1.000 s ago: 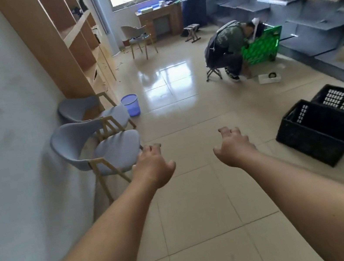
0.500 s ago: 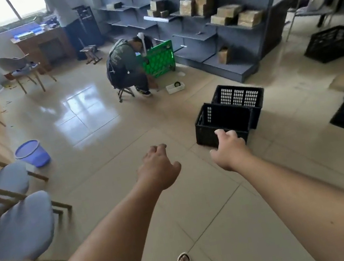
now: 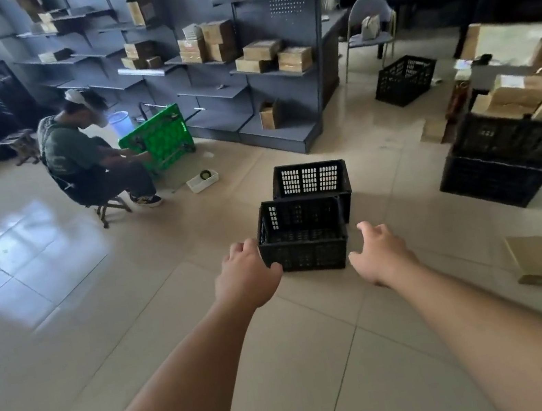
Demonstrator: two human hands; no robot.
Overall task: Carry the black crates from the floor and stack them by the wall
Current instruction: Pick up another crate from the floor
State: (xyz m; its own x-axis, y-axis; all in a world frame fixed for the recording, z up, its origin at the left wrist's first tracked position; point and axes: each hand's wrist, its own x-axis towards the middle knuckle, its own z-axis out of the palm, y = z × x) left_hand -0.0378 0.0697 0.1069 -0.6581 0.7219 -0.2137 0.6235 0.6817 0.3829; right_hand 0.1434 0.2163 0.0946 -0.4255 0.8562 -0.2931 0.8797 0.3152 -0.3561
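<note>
Both hands extended fwd, fingers spread, holding nothing. Left hand (image 3: 245,277) overlaps the near-left corner of the nearest black crate (image 3: 302,236) in view; contact cannot be confirmed. Right hand (image 3: 381,253) sits just right of that crate, apart from it.

Nearest black crate: upright on the tiled floor (image 3: 127,303), empty, centre frame. Second black crate (image 3: 309,180) directly behind it, touching or nearly so, also upright.

Right side: two stacked black crates (image 3: 507,160), upper one loaded w/ tan boxes. Further black crate (image 3: 405,80) stands well apart, near a grey chair (image 3: 370,24). Flat cardboard box (image 3: 538,261) lies on the floor, right of the right forearm.

Rear: grey shelving unit (image 3: 222,80) w/ cardboard boxes on several levels. Left of centre: seated person (image 3: 84,158) on a stool, facing a green panel (image 3: 159,147); small white tray (image 3: 203,180) on the floor just beside that person's feet.
</note>
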